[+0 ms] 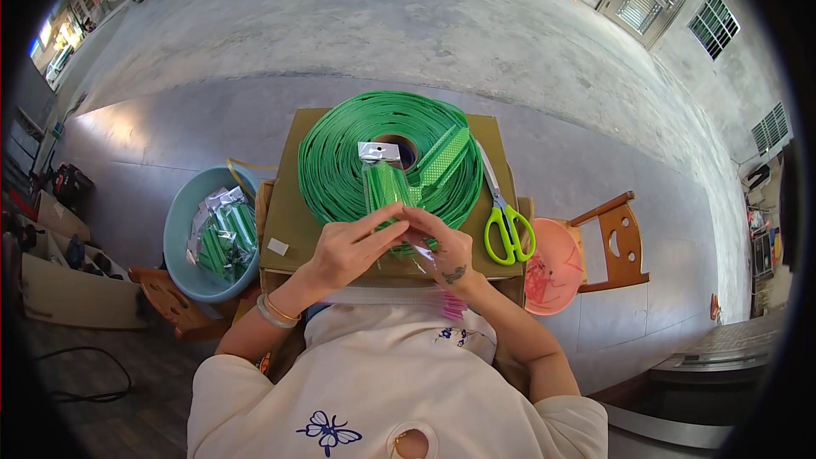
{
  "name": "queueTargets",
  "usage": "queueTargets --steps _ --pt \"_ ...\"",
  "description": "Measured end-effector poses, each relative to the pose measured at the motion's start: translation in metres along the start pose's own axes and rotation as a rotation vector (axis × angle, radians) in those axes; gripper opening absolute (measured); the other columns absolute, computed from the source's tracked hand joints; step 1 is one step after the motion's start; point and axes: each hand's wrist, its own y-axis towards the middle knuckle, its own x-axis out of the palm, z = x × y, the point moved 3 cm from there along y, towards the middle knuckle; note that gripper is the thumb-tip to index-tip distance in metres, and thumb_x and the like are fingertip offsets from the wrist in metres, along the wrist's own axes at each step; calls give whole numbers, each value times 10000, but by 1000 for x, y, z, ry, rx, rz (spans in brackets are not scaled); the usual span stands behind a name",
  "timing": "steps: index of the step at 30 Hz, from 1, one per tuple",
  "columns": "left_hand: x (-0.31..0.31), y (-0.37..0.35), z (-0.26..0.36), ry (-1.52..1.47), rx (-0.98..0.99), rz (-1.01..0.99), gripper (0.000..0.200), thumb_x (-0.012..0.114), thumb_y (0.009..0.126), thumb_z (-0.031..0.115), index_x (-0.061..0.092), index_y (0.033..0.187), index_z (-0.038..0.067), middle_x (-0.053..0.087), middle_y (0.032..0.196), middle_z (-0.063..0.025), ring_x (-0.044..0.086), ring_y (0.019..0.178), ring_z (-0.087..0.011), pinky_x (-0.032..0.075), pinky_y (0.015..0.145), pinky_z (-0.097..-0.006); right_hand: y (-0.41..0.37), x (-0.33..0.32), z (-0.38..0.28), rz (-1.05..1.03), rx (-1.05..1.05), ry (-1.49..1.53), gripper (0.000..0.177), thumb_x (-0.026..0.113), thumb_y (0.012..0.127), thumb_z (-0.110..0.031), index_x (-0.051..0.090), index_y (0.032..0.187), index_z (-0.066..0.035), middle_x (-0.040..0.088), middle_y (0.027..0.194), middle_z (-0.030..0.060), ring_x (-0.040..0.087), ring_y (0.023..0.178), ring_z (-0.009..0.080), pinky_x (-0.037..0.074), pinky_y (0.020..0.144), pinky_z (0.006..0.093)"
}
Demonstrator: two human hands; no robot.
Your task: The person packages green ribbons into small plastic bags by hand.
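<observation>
Both hands meet at the near edge of a big roll of green strip [340, 153] lying on a cardboard box [293, 144]. My left hand [344, 251] and my right hand [442, 251] have their fingertips pinched together at the open end of a clear plastic packet [387, 187] with a white header and green strip inside. Clear film shows below the fingers. A loose green dotted strip [444, 157] lies across the roll. Scissors with lime-green handles [508, 234] rest right of the roll.
On the left, a blue basin [183, 238] holds several green packets [225, 234]. To the right, a pink basin [552, 263] with red pieces sits by a small wooden chair [620, 242]. Pink strips [452, 306] hang at the box's near edge.
</observation>
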Motion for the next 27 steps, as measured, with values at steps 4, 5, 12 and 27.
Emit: queueTargets --steps 4,5,12,27 --pt "8 -1 -3 -95 56 151 263 695 653 -17 662 912 17 651 973 -113 651 681 -176 519 546 -247 -3 -4 1 55 -153 -66 322 654 701 69 588 1004 -17 647 989 110 655 835 192 529 703 251" --pt "6 -1 -1 -121 17 150 259 695 651 -25 665 905 12 656 952 -119 657 705 -187 528 569 -248 -3 -6 0 61 -232 -121 304 653 697 75 592 980 -19 646 992 112 656 829 191 529 700 249" --pt "8 -26 -3 -248 -227 100 147 672 689 -36 610 820 -12 649 983 -129 663 762 -211 539 672 -241 -11 -6 9 18 -147 133 184 647 712 75 574 861 -3 626 1022 146 647 792 182 528 673 253" --pt "23 -49 -7 -1190 -1287 184 93 623 806 21 551 768 -24 628 823 -152 650 739 -206 563 673 -298 -25 8 5 86 796 771 114 615 821 -46 532 777 18 616 888 156 628 799 175 556 724 287"
